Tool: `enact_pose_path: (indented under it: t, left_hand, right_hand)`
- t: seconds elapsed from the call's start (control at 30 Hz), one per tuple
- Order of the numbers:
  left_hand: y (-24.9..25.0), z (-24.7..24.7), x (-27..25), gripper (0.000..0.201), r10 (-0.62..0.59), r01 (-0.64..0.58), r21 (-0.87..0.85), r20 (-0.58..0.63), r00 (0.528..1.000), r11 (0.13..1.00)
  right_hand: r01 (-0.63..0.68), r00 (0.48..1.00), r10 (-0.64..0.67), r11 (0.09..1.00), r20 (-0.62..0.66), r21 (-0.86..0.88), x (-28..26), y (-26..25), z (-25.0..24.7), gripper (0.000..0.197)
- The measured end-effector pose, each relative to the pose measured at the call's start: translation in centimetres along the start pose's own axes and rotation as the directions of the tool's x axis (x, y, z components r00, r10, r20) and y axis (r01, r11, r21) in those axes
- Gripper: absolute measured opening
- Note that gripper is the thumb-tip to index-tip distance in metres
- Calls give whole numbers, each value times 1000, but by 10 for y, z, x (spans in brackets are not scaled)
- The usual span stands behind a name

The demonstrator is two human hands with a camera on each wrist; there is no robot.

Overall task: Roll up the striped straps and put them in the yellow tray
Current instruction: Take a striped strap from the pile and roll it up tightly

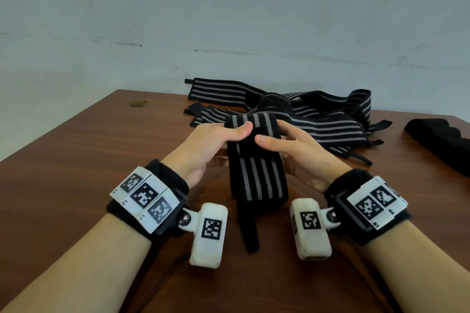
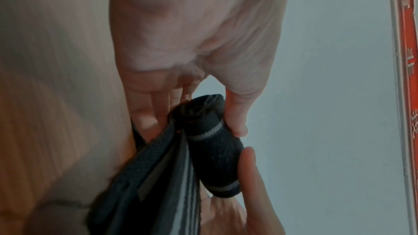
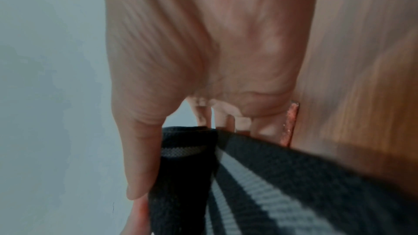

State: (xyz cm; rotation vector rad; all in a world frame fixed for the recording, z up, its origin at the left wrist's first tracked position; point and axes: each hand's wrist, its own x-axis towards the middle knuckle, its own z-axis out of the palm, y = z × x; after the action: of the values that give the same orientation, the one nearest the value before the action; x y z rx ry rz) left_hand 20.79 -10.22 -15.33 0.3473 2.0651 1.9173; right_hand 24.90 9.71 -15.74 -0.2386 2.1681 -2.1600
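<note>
We hold one striped strap (image 1: 256,157) with both hands, just above the desk (image 1: 76,160). The rolled part (image 1: 250,122) sits at the far end of the strap, away from us, and it lies sideways, from left to right. Our left hand (image 1: 211,145) has its grip on the left end of the roll, thumb on top and fingers curled under. Our right hand (image 1: 295,150) has its grip on the right end the same way. In the left wrist view we see the roll (image 2: 208,142) pinched between the left thumb and fingers, and the right thumb touches it too.

The flat, loose part of the strap runs from the roll straight back toward us and ends in a thin black tail (image 1: 250,234) that lies on the desk between our wrists. So the strap's long line points at us, and the roll has to turn toward us to eat up the rest. Both hands are the same way from the roll, one on each side.

More striped straps (image 1: 292,112) lie in a loose pile farther back on the desk, not rolled yet. We cannot see the yellow tray in any view.
</note>
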Motion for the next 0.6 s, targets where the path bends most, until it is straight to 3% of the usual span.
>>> enact_pose_path:
  t: [0.07,0.13,0.2,0.4,0.6]
  left_hand:
    - [-1,-2,0,68,-16,16,2,23,1000,1000]
    - [1,-2,-2,46,-46,48,-23,71,996,999]
    - [1,-2,-5,37,-68,73,-43,114,991,996]
    - [4,-4,-8,44,-86,95,-63,137,987,993]
    - [4,4,-11,43,-108,118,-85,113,988,989]
  right_hand:
    - [6,1000,-6,1000,-10,11,0,1,-1,62]
    - [14,1000,-14,1000,-21,15,0,3,-4,64]
    - [32,999,-31,999,-33,10,1,4,-5,64]
    - [58,997,-57,998,-59,13,0,6,-5,53]
    - [37,996,-37,999,-76,-2,1,7,-4,60]
